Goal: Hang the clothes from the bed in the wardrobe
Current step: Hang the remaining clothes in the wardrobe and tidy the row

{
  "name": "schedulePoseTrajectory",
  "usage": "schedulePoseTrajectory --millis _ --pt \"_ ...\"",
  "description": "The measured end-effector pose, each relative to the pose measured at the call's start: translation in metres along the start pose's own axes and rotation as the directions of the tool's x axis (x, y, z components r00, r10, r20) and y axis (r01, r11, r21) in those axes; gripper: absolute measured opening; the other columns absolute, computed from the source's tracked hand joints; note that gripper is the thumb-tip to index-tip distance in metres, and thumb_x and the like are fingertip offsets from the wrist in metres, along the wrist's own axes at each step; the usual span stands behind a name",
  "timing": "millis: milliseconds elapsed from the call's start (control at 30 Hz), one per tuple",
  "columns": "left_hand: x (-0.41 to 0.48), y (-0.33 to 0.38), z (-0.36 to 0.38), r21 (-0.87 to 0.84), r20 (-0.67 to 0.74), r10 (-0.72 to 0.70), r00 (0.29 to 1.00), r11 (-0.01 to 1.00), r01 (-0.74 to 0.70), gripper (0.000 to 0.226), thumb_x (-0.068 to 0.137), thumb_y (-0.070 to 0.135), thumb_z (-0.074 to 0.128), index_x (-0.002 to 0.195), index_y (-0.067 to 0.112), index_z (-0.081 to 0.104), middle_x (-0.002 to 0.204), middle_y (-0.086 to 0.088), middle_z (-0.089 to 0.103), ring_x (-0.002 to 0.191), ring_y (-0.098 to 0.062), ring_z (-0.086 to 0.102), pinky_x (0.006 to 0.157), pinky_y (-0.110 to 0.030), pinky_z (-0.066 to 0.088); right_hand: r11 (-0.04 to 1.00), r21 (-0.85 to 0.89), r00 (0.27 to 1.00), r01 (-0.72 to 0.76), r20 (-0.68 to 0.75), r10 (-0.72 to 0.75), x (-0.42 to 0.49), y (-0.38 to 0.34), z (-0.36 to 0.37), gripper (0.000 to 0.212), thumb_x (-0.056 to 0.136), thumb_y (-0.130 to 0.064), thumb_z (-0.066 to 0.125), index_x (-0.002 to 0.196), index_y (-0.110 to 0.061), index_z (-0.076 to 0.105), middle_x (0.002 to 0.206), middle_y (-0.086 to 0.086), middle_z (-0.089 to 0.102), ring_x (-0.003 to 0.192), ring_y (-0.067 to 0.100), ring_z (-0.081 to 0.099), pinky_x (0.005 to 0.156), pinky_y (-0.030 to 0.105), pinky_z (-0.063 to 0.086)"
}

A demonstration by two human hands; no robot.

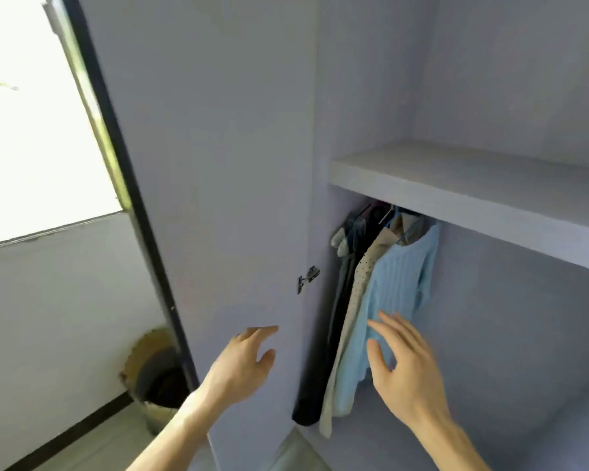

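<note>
My left hand (245, 358) and right hand (405, 365) are loose, holding nothing. If I bump the blue sweater (398, 283), it could slip off.

Before me, the pale lilac wooden wardrobe shelf (456, 185) spans the cupboard. Under its left end hang a light blue ribbed sweater (398, 283), a beige dotted garment (361, 277) and a black garment (337, 317).

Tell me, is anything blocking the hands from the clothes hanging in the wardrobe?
Nothing visible. The lilac wardrobe door is swung open, and the open right hand is just in front of the light blue ribbed sweater; the left hand hovers by the door.
</note>
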State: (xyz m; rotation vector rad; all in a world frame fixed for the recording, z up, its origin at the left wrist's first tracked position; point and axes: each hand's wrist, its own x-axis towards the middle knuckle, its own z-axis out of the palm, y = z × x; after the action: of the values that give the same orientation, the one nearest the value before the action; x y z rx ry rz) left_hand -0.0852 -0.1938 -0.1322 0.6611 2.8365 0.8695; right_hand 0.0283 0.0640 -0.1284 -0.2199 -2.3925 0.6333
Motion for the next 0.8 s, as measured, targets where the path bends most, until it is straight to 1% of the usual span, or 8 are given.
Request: schedulePoseTrajectory --millis 67,167,233,300,433,567,667,800 --pt "-0.063 -0.042 -0.004 0.066 -0.026 -0.097 0.995 0.993 0.098 0.049 0.1 0.033 0.047 0.149 0.035 0.039 0.151 0.011 0.042 0.14 -0.015 0.036 0.112 -0.028 0.034 0.996 0.092 0.99 0.019 0.134 -0.031 -0.044 -0.033 0.032 0.045 0.093 -0.048 0.042 0.122 -0.028 0.069 0.137 -0.014 0.059 0.138 0.008 0.043 0.111 0.036 0.039" --pt "-0.171 -0.099 -0.005 0.137 -0.061 -0.245 0.968 0.958 0.251 0.048 0.098 0.031 0.049 0.146 0.034 0.045 0.148 0.008 0.047 0.137 -0.017 0.04 0.113 -0.031 0.034 0.974 0.218 0.942 0.056 0.311 -0.124 -0.11 -0.089 0.069 0.041 0.092 -0.048 0.047 0.121 -0.031 0.07 0.136 -0.015 0.059 0.136 0.005 0.044 0.111 0.035 0.04" --pt "-0.244 -0.129 -0.004 0.175 -0.097 -0.376 0.922 0.905 0.387 0.048 0.098 0.035 0.047 0.146 0.035 0.043 0.148 0.009 0.047 0.138 -0.016 0.04 0.113 -0.032 0.033 0.95 0.289 0.892 0.12 0.389 -0.231 -0.15 -0.126 0.087 0.039 0.092 -0.045 0.049 0.122 -0.03 0.069 0.137 -0.013 0.059 0.135 0.007 0.046 0.111 0.031 0.039" --pt "-0.315 -0.154 0.001 0.171 -0.122 -0.524 0.843 0.825 0.538 0.049 0.099 0.038 0.044 0.147 0.036 0.041 0.148 0.01 0.046 0.138 -0.015 0.039 0.113 -0.032 0.032 0.929 0.328 0.809 0.17 0.492 -0.322 -0.184 -0.158 0.101 0.033 0.094 -0.039 0.056 0.124 -0.033 0.067 0.14 -0.015 0.056 0.136 0.006 0.044 0.112 0.029 0.036" --pt "-0.448 -0.179 0.014 0.125 -0.185 -0.755 0.629 0.617 0.777 0.048 0.097 0.036 0.041 0.145 0.034 0.043 0.143 0.008 0.051 0.134 -0.017 0.043 0.111 -0.037 0.034 0.866 0.414 0.575 0.279 0.65 -0.496 -0.245 -0.217 0.127 0.037 0.093 -0.036 0.065 0.129 -0.037 0.063 0.145 -0.016 0.052 0.142 0.005 0.036 0.117 0.036 0.033" --pt "-0.552 -0.181 0.037 -0.018 -0.202 -0.923 0.327 0.338 0.941 0.051 0.096 0.038 0.04 0.147 0.035 0.041 0.146 0.008 0.048 0.137 -0.018 0.04 0.114 -0.042 0.031 0.741 0.519 0.286 0.426 0.7 -0.655 -0.287 -0.275 0.148 0.041 0.094 -0.046 0.06 0.135 -0.04 0.058 0.15 -0.019 0.044 0.146 0.003 0.027 0.12 0.033 0.023" --pt "-0.607 -0.164 0.06 -0.149 -0.2 -0.973 0.118 0.15 0.977 0.048 0.098 0.036 0.042 0.146 0.033 0.044 0.148 0.006 0.048 0.138 -0.019 0.041 0.114 -0.037 0.031 0.609 0.627 0.091 0.486 0.656 -0.749 -0.312 -0.308 0.157 0.041 0.095 -0.048 0.058 0.135 -0.039 0.059 0.149 -0.017 0.046 0.146 0.007 0.029 0.12 0.033 0.025" --pt "-0.654 -0.123 0.09 -0.286 -0.186 -0.972 -0.142 -0.085 0.954 0.049 0.096 0.031 0.044 0.145 0.03 0.046 0.146 0.003 0.051 0.134 -0.023 0.045 0.11 -0.038 0.036 0.424 0.757 -0.176 0.496 0.566 -0.805 -0.342 -0.333 0.164 0.044 0.097 -0.05 0.053 0.139 -0.037 0.056 0.153 -0.012 0.043 0.148 0.011 0.028 0.121 0.033 0.024"
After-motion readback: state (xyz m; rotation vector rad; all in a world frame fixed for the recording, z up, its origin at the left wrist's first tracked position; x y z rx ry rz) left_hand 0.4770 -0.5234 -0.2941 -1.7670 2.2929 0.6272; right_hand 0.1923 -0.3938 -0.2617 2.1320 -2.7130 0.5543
